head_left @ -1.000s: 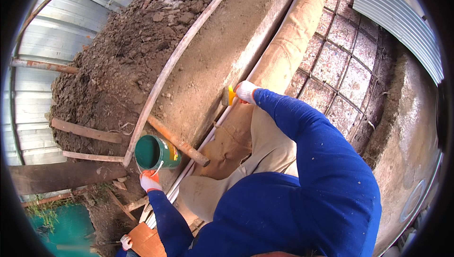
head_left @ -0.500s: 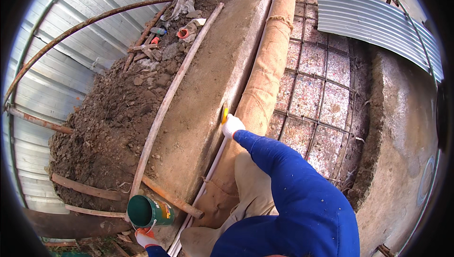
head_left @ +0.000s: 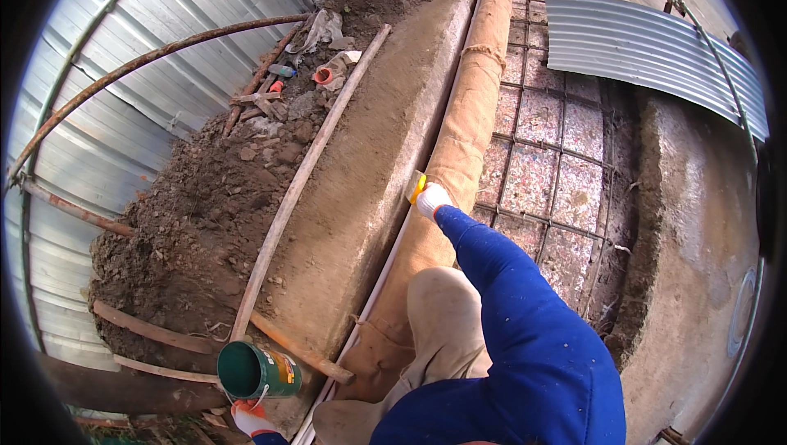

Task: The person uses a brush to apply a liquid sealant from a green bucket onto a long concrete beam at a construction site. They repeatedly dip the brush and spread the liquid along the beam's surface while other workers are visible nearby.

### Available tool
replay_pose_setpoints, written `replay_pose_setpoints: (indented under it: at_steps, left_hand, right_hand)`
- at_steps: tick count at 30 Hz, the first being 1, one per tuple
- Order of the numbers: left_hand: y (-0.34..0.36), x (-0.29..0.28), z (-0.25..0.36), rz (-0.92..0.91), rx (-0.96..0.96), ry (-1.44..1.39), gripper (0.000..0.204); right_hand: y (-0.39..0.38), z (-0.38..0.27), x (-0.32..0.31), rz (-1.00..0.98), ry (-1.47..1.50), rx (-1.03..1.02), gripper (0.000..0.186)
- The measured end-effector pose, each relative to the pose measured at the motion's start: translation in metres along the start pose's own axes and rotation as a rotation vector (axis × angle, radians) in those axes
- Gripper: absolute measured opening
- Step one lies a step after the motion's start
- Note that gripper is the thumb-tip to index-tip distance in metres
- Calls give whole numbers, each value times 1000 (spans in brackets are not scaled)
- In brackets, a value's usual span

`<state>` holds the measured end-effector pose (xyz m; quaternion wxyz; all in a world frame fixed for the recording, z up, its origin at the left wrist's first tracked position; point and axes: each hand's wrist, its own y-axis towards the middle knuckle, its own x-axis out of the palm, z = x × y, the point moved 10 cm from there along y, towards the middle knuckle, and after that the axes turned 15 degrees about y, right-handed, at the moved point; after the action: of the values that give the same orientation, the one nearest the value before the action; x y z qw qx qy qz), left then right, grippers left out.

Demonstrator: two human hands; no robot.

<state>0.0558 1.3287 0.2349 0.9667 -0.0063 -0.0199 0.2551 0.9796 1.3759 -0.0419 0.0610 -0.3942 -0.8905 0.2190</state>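
Observation:
In a white glove, my right hand (head_left: 434,199) is closed around a yellow-handled tool (head_left: 419,188). Its flat, pale end may be a brush or a scraper blade; I cannot tell which. The tool is over the gap between the concrete ledge (head_left: 361,191) and a long burlap-wrapped roll (head_left: 459,146). My left hand (head_left: 248,417), in a white and orange glove, grips the wire handle of a green bucket (head_left: 283,373) at the lower left. The bucket tilts so that its dark inside shows; its contents are hard to make out.
A long wooden pole (head_left: 307,166) lies along the ledge, beside a heap of soil (head_left: 193,224). An orange-brown pole (head_left: 299,348) crosses near the bucket. Right of the roll lies a rebar grid (head_left: 545,150), with a corrugated metal sheet (head_left: 639,43) beyond it.
My right hand has moved right and slightly up with the tool, off the ledge's side toward the burlap roll. The tool's pale end now shows. My left hand still holds the bucket.

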Motion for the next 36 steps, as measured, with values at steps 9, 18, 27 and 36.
replay_pose_setpoints:
  at_steps: [9, 18, 27, 36]
  left_hand:
    - [-60, 17, 74, -21, 92, 15, 13]
    - [-92, 87, 94, -266, 82, -32, 26]
    - [-111, 167, 37, -360, -72, -37, 33]
    - [-118, 185, 0, -382, -130, 20, 29]
  right_hand:
    - [-162, 14, 130, -636, -556, -333, 26]
    - [-243, -83, 38, -490, 136, 22, 42]
    - [-292, -80, 61, -509, 420, -116, 44]
    - [-351, -25, 115, -409, 215, -315, 31]
